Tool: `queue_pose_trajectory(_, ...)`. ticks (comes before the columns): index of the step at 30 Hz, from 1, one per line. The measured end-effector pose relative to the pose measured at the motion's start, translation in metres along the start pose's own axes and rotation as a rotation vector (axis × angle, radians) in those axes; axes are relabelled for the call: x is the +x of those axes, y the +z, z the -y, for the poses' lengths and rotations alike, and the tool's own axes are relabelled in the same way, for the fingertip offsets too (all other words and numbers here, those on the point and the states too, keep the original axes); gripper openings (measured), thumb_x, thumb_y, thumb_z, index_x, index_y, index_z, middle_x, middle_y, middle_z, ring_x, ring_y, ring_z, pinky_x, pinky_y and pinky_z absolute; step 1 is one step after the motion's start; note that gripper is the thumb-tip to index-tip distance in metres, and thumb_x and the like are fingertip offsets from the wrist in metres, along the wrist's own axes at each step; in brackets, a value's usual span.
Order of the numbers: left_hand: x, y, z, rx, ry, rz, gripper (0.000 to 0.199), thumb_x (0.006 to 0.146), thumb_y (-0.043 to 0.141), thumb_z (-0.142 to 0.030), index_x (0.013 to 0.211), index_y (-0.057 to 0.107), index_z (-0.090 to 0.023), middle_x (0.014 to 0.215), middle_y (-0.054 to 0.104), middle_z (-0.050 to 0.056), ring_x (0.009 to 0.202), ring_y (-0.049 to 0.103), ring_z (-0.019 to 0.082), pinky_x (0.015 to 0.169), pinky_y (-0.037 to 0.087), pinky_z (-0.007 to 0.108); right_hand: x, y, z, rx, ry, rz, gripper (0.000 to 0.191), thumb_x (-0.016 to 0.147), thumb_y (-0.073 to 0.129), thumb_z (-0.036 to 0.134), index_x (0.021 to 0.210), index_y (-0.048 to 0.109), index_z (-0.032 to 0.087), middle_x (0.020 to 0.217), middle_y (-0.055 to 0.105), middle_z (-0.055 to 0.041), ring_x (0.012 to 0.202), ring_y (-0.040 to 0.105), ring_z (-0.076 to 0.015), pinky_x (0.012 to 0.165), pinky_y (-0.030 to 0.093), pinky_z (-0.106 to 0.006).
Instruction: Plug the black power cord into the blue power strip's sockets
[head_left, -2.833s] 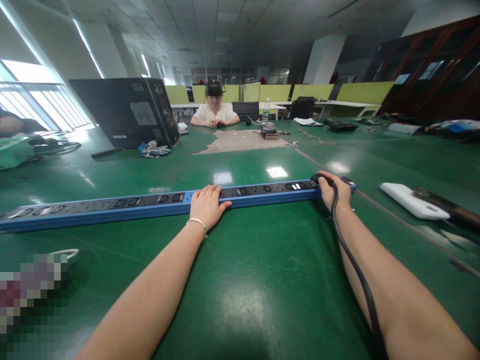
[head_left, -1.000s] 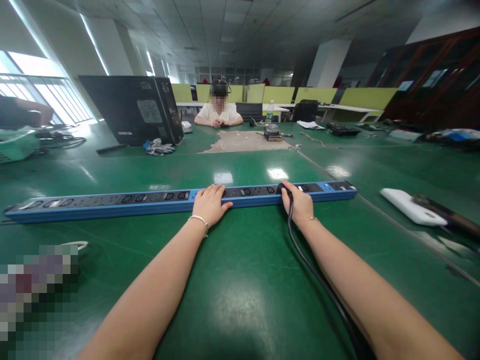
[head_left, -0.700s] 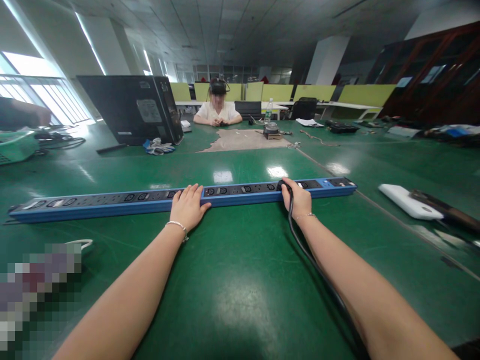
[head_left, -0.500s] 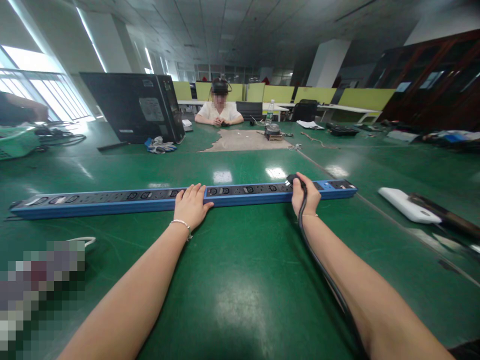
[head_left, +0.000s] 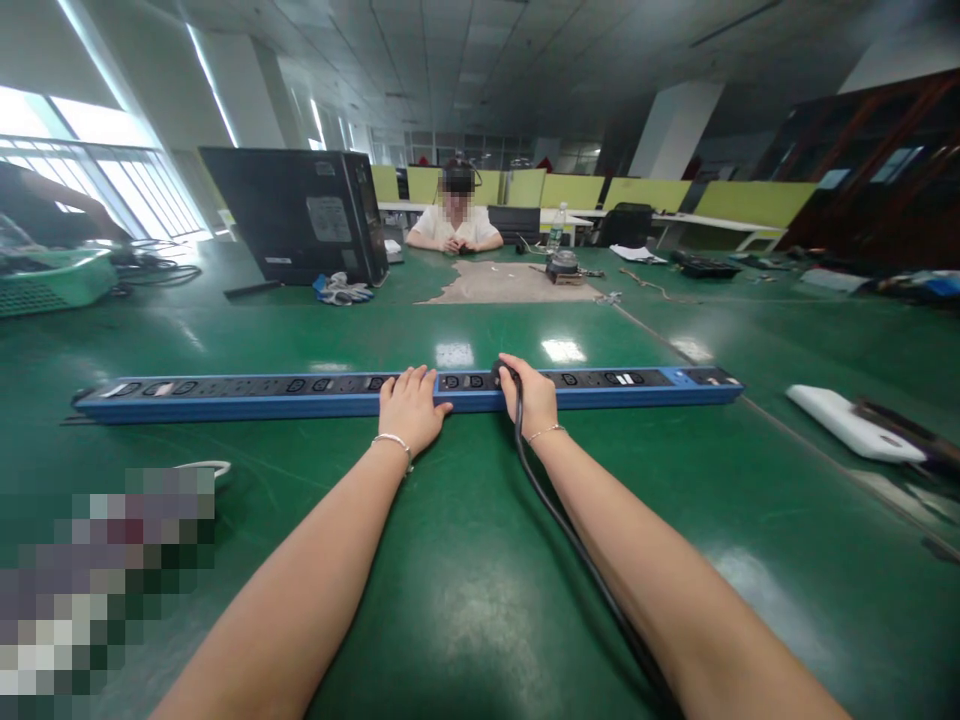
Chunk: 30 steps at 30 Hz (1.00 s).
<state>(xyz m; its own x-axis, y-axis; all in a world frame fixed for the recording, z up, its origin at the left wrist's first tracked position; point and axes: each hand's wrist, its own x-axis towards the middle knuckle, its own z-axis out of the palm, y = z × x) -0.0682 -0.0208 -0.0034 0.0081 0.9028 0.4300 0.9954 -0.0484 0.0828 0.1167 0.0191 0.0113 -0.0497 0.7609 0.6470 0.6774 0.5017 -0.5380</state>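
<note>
A long blue power strip (head_left: 337,405) with black sockets lies across the green table. My left hand (head_left: 411,408) rests on its middle, fingers spread over the top and thumb along the front edge. Just to the right, my right hand (head_left: 529,395) is closed around the black plug (head_left: 499,372) at the strip's sockets. My fingers partly hide the plug, and I cannot tell whether its pins are in a socket. From it the black cable (head_left: 559,515) runs down beside my right forearm.
A black computer case (head_left: 296,215) and gloves (head_left: 343,289) stand beyond the strip, left. A green basket (head_left: 64,283) is far left, a white device (head_left: 855,423) right. A person (head_left: 456,225) sits opposite; another person's arm shows at the left edge.
My right hand has moved left along the strip with the plug, closer to my left hand. My left hand keeps its place on the strip. The whole view has shifted slightly.
</note>
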Motion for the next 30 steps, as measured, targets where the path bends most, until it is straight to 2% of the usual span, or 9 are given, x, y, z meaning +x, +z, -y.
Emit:
queue_pose_trajectory(8, 0.001, 0.004, 0.001, -0.022, -0.003, -0.021, 0.055, 0.081, 0.046, -0.045, 0.130, 0.042, -0.020, 0.139, 0.044, 0.010, 0.130, 0.033, 0.026, 0.106, 0.021, 0.045, -0.004, 0.004, 0.004, -0.097, -0.061, -0.026, 0.030, 0.086, 0.045, 0.022, 0.108, 0.063, 0.018, 0.111, 0.066, -0.0063, 0.103, 0.062, -0.0170, 0.097, 0.045, -0.030)
queue_pose_trajectory(12, 0.001, 0.003, -0.001, -0.030, -0.012, -0.004, 0.055, 0.081, 0.045, -0.044, 0.130, 0.041, -0.020, 0.139, 0.043, 0.011, 0.130, 0.033, 0.027, 0.106, 0.020, 0.046, 0.000, 0.004, 0.007, -0.192, -0.099, 0.048, 0.030, 0.086, 0.045, 0.021, 0.109, 0.063, 0.017, 0.111, 0.066, -0.0077, 0.102, 0.062, -0.0186, 0.094, 0.047, -0.031)
queue_pose_trajectory(17, 0.002, 0.002, -0.002, -0.024, -0.020, 0.016, 0.055, 0.082, 0.044, -0.043, 0.132, 0.040, -0.020, 0.140, 0.042, 0.011, 0.131, 0.032, 0.028, 0.106, 0.019, 0.048, 0.002, 0.007, 0.011, -0.330, -0.125, 0.127, 0.030, 0.086, 0.043, 0.023, 0.110, 0.063, 0.022, 0.114, 0.064, -0.0075, 0.099, 0.063, -0.0224, 0.086, 0.052, -0.036)
queue_pose_trajectory(24, -0.002, 0.005, -0.006, 0.005, 0.009, -0.003, 0.053, 0.084, 0.040, -0.038, 0.133, 0.038, -0.016, 0.142, 0.039, 0.013, 0.133, 0.029, 0.027, 0.108, 0.016, 0.051, -0.005, 0.014, 0.008, -0.265, -0.085, 0.061, 0.032, 0.087, 0.042, 0.024, 0.112, 0.062, 0.021, 0.119, 0.062, -0.0071, 0.104, 0.061, -0.0211, 0.092, 0.048, -0.035)
queue_pose_trajectory(28, -0.005, 0.004, -0.018, 0.006, 0.090, 0.006, 0.049, 0.087, 0.031, -0.025, 0.136, 0.035, -0.016, 0.142, 0.040, 0.011, 0.134, 0.027, 0.026, 0.109, 0.011, 0.052, -0.006, 0.012, 0.008, -0.208, -0.054, 0.019, 0.032, 0.088, 0.042, 0.024, 0.112, 0.062, 0.020, 0.115, 0.064, -0.0072, 0.102, 0.062, -0.0202, 0.093, 0.048, -0.034)
queue_pose_trajectory(30, -0.007, 0.004, -0.025, 0.015, 0.133, 0.019, 0.049, 0.088, 0.028, -0.022, 0.136, 0.034, -0.016, 0.142, 0.040, 0.011, 0.134, 0.029, 0.025, 0.110, 0.012, 0.050, -0.006, 0.012, 0.008, -0.188, -0.058, 0.008, 0.031, 0.088, 0.042, 0.023, 0.111, 0.062, 0.020, 0.114, 0.064, -0.0069, 0.103, 0.062, -0.0196, 0.094, 0.048, -0.034)
